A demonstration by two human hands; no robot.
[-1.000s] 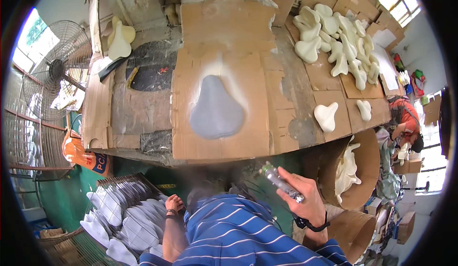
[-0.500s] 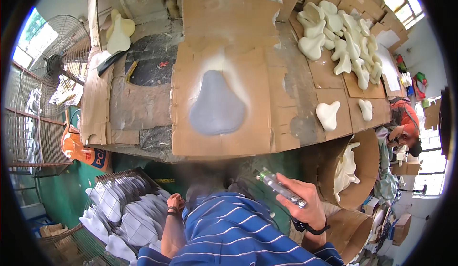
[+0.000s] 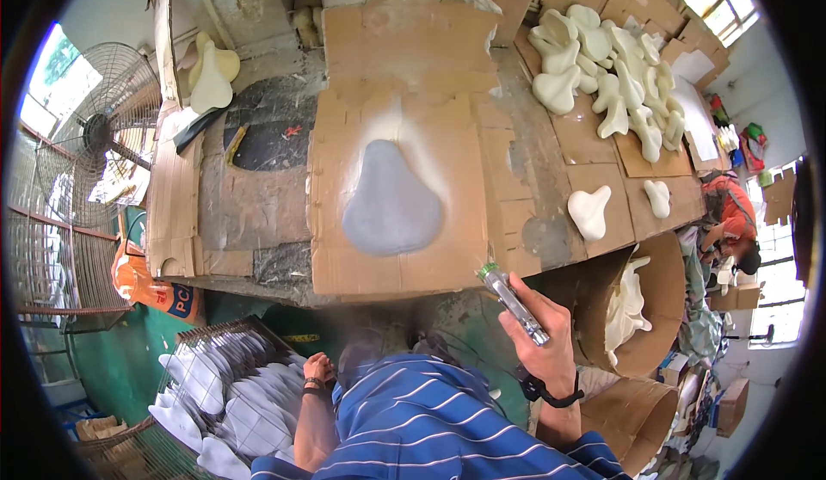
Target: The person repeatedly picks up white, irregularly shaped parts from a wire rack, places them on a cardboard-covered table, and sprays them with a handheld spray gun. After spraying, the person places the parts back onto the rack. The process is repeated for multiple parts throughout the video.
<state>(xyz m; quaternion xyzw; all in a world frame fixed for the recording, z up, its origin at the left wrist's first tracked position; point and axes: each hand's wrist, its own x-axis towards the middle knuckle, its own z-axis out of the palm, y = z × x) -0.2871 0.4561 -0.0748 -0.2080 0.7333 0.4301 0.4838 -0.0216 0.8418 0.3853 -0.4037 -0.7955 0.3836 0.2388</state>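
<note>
My right hand [image 3: 545, 334] grips a metal spray gun [image 3: 514, 305] with a green tip, just off the table's front edge. The gun points up and to the left. On the cardboard in the middle of the table lies a grey-coated, saddle-shaped pad [image 3: 391, 200], narrow end away from me, with pale overspray around it. My right hand and the gun are apart from the pad. Low beside my body, my left hand [image 3: 318, 368] has its fingers curled, nothing visible in them. It is nearest to a wire rack [image 3: 249, 329] with several grey pads [image 3: 249, 403].
Cream uncoated pads [image 3: 619, 71] are heaped at the table's far right, with two single ones nearer. A large cardboard drum [image 3: 658, 308] stands right of my right hand. At left are a wire fan [image 3: 103, 132] and an orange sack [image 3: 142, 278]. Another person [image 3: 731, 222] is at far right.
My right hand has raised the spray gun forward, toward the table edge. My left hand stays low by my body. The view has shifted slightly, and the pad lies in the same place.
</note>
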